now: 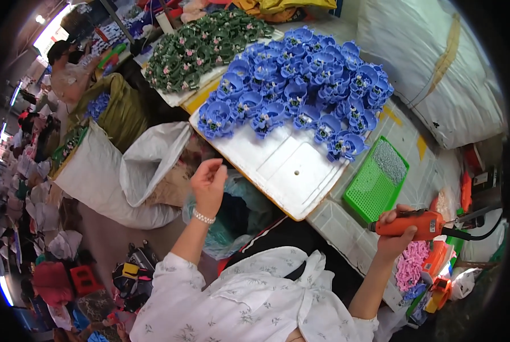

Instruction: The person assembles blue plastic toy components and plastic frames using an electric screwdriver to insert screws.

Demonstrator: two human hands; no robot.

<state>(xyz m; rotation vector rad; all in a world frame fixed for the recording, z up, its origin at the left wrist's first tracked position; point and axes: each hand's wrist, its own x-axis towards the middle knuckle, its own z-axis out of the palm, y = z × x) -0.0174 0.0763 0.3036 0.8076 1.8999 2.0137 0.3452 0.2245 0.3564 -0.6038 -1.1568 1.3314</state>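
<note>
In my right hand (396,233) is an orange electric screwdriver (413,226), held level with its black cord trailing off to the right. My left hand (209,183) is raised with curled fingers beside the left edge of a white foam board (277,165). Whatever those fingers may pinch is too small or hidden to make out. Many blue flower-shaped plastic pieces (295,85) with pale centres cover the far part of the board. A green perforated basket (374,188) to the right of the board contains small grey parts (389,160).
Behind on the left lies a pile of green pieces with pink flowers (203,48). An open white sack (146,165) stands left of my left hand, near a clear plastic bag (238,222). Pink pieces (413,265) lie below the screwdriver. A large white sack (431,68) fills the far right.
</note>
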